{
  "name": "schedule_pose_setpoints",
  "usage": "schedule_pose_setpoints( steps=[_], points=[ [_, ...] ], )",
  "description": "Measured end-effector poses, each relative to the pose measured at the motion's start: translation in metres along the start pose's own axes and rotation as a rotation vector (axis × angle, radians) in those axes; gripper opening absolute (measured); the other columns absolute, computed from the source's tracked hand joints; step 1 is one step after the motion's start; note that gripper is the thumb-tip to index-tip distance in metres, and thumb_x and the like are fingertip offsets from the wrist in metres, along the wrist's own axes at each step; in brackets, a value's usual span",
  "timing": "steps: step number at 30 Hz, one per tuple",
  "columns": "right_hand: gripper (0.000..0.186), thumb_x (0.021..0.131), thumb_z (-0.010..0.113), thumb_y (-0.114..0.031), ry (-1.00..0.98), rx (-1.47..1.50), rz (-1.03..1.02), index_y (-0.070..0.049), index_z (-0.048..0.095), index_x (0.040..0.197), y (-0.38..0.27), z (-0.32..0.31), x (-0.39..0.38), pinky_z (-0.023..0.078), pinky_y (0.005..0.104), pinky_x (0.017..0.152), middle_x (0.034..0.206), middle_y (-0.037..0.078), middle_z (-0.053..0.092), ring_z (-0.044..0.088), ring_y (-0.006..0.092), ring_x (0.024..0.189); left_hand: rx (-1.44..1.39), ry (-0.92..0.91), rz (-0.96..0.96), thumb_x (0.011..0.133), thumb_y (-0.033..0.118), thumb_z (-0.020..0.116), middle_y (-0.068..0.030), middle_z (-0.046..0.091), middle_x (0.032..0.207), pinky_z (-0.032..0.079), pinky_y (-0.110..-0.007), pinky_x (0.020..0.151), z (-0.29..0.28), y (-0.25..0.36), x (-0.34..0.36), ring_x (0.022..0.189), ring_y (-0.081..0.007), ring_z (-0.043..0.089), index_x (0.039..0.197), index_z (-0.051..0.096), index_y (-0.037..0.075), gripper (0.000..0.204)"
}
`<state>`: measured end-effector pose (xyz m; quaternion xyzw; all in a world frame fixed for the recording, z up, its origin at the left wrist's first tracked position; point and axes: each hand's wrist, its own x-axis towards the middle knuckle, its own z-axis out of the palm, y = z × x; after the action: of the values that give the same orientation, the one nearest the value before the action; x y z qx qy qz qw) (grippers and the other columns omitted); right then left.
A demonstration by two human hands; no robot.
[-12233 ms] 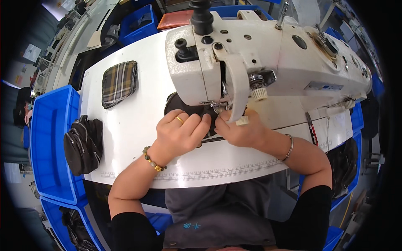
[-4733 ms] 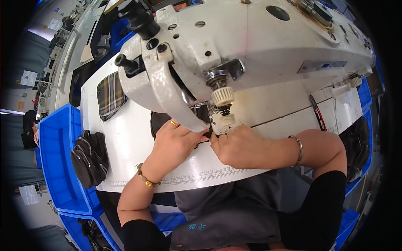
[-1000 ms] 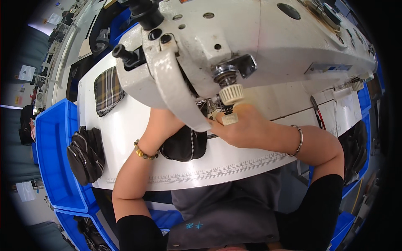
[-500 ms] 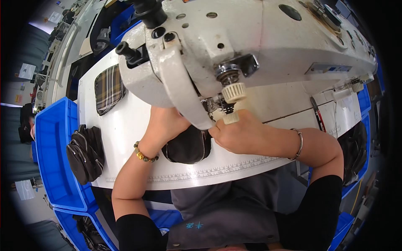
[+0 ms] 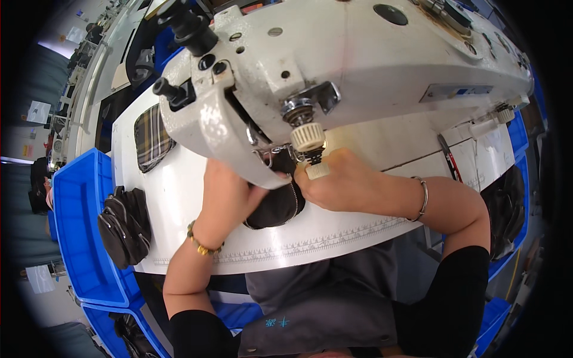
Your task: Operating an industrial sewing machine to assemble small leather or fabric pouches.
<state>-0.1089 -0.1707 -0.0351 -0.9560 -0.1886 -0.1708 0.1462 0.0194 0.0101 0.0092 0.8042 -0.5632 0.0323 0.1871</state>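
Observation:
A white sewing machine [image 5: 370,53] stands over the white worktable [image 5: 179,197]. Beneath its needle area lies a black fabric piece [image 5: 271,209] edged with a curved zipper. My left hand [image 5: 227,188] is at the piece's left side, its fingertips hidden behind the machine's white guard and head. My right hand [image 5: 334,182] has curled fingers pinched at the piece's right edge, beside the presser foot and the knurled knobs. A plaid padded square [image 5: 153,136] lies to the far left, partly behind the machine head. A bunch of black zipped pieces [image 5: 124,224] rests at the left edge.
Blue bins [image 5: 77,227] sit along the table's left side, the lower one holding black items. Another blue bin with black pieces [image 5: 504,218] is at the right. A red-and-black tool [image 5: 450,158] lies right of the machine bed. A printed ruler runs along the front edge.
Over the last second the black zipped piece has shifted rightward under the machine, and my left hand has moved slightly down. Compared with earlier, more of the piece shows toward me.

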Motion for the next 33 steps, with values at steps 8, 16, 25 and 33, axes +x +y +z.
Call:
schedule_pose_setpoints(
  steps=[8,16,25,33],
  points=[
    [0.033,0.08,0.068,-0.034,-0.142,0.089,-0.119,-0.002,0.063,0.081,-0.021,-0.013,-0.006,0.045,0.0347,0.043,0.06,0.006,0.057,0.059,0.0223,0.049,-0.204,-0.322,0.096,0.068,0.001,0.067,-0.012,0.059,0.126,0.054,-0.037,0.078,-0.02,0.029,-0.022,0.098,-0.0316,0.063,0.118,0.058,0.007,0.052],
    [0.014,0.074,0.065,-0.014,0.002,-0.172,-0.216,0.0,0.064,0.077,-0.03,0.004,-0.006,0.042,0.0311,0.041,0.058,0.005,0.055,0.057,0.0158,0.048,-0.116,-0.214,0.058,0.067,-0.003,0.064,-0.0056,0.06,0.125,0.056,-0.036,0.068,-0.011,0.034,-0.024,0.09,-0.0283,0.065,0.113,0.058,0.008,0.048],
    [0.009,0.063,0.062,-0.01,0.198,-0.112,-0.155,-0.002,0.059,0.066,-0.023,0.019,-0.004,0.04,0.0312,0.037,0.055,0.006,0.051,0.053,0.0161,0.043,-0.116,-0.017,0.074,0.073,0.006,0.073,-0.0005,0.067,0.111,0.054,-0.032,0.06,0.005,0.013,-0.02,0.084,-0.0243,0.066,0.102,0.063,0.009,0.031],
    [0.014,0.065,0.062,-0.01,0.119,-0.235,-0.192,0.002,0.065,0.072,-0.034,0.008,-0.005,0.038,0.0274,0.038,0.057,0.005,0.054,0.05,0.0117,0.044,0.011,0.008,0.128,0.067,0.0,0.069,-0.0031,0.069,0.099,0.052,-0.036,0.076,0.004,0.023,-0.018,0.087,-0.0244,0.065,0.096,0.066,0.007,0.03]
  ],
)
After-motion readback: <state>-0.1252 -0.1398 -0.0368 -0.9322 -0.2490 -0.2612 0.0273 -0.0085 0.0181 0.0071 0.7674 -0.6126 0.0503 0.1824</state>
